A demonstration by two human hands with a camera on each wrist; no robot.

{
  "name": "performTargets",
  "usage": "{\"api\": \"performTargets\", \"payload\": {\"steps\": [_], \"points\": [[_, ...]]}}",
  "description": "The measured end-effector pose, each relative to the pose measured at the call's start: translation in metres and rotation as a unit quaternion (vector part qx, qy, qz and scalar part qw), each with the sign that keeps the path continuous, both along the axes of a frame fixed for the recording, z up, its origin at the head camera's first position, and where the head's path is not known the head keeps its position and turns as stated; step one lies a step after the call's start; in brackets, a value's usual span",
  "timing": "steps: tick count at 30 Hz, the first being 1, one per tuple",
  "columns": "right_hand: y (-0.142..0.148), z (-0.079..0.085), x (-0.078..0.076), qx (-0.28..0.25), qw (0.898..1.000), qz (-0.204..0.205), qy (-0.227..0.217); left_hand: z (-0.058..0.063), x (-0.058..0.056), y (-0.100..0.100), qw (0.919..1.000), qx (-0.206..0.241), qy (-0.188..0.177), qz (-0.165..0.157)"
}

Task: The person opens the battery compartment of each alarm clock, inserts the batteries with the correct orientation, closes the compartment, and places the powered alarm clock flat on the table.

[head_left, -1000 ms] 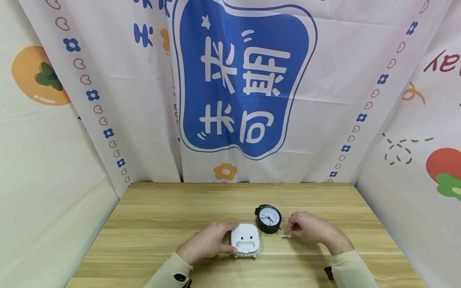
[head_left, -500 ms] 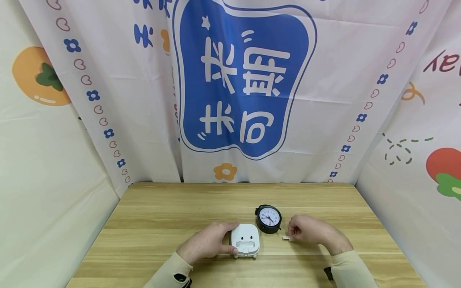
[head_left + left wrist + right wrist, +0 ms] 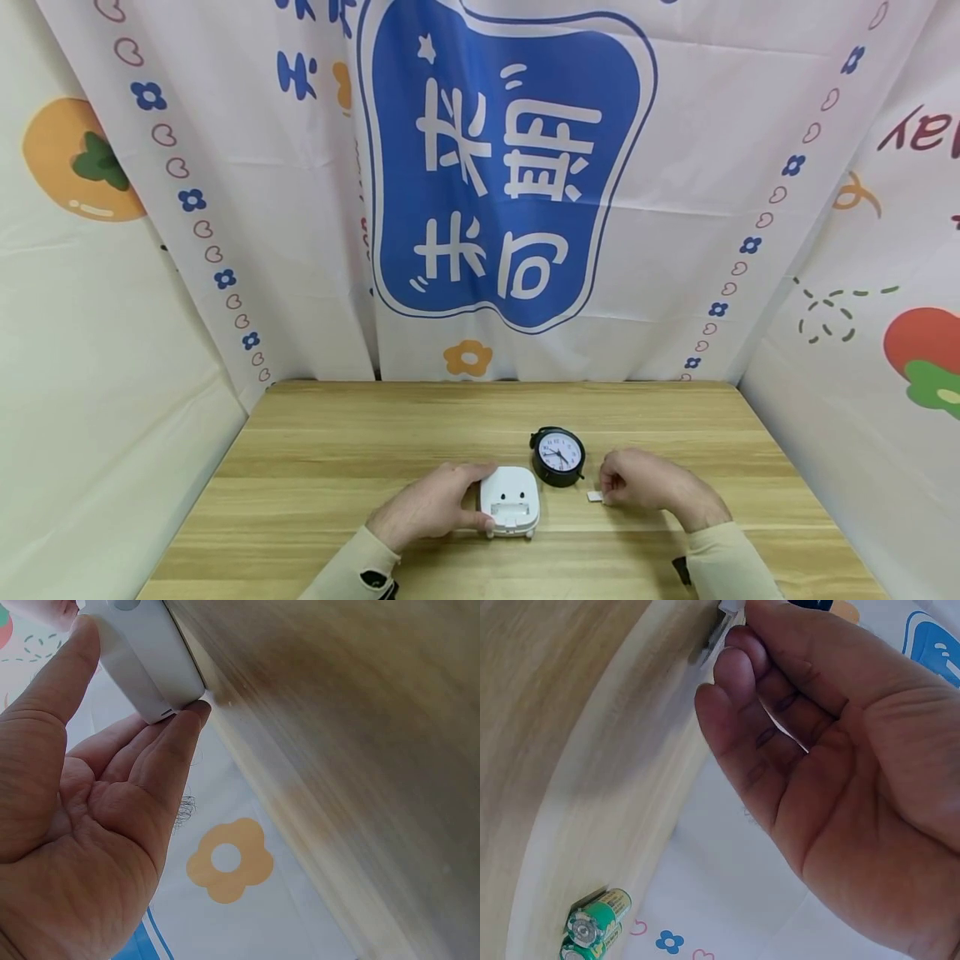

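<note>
My left hand (image 3: 438, 502) grips a small white device (image 3: 512, 481) by its left side, thumb at the near edge and fingers at the far edge. Its upper face has two small dark spots and an open battery compartment (image 3: 511, 509). In the left wrist view the device's white side (image 3: 142, 667) sits between thumb and fingertips. My right hand (image 3: 645, 479) pinches a small flat white battery cover (image 3: 595, 497) close over the table, to the right of the device. The right wrist view shows its other fingers (image 3: 735, 675) curled, holding nothing.
A round black alarm clock (image 3: 558, 457) lies face up between the hands, slightly farther back. Green batteries (image 3: 592, 926) lie on the wooden table (image 3: 360, 425) in the right wrist view, hidden in the head view. Printed cloth (image 3: 697, 208) hangs behind the table's back edge.
The battery cover has tipped from nearly edge-on to showing its flat face, and the right hand has dipped slightly. The left hand and white device have stayed in place.
</note>
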State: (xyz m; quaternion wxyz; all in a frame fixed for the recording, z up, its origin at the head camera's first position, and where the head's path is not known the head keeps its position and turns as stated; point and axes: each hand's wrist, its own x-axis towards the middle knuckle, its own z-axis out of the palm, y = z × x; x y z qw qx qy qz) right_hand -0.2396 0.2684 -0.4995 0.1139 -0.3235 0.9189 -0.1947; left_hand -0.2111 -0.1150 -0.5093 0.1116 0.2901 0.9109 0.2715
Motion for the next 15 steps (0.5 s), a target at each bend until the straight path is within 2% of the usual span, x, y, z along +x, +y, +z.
{"api": "performTargets", "payload": {"steps": [8, 15], "points": [[0.013, 0.002, -0.003, -0.038, 0.999, -0.012, -0.007, 0.0, 0.0, 0.0, 1.0, -0.001, 0.002, 0.0], [0.029, 0.011, -0.006, -0.069, 0.996, -0.031, -0.056, 0.001, 0.0, 0.0, 1.0, 0.0, 0.002, 0.0]]}}
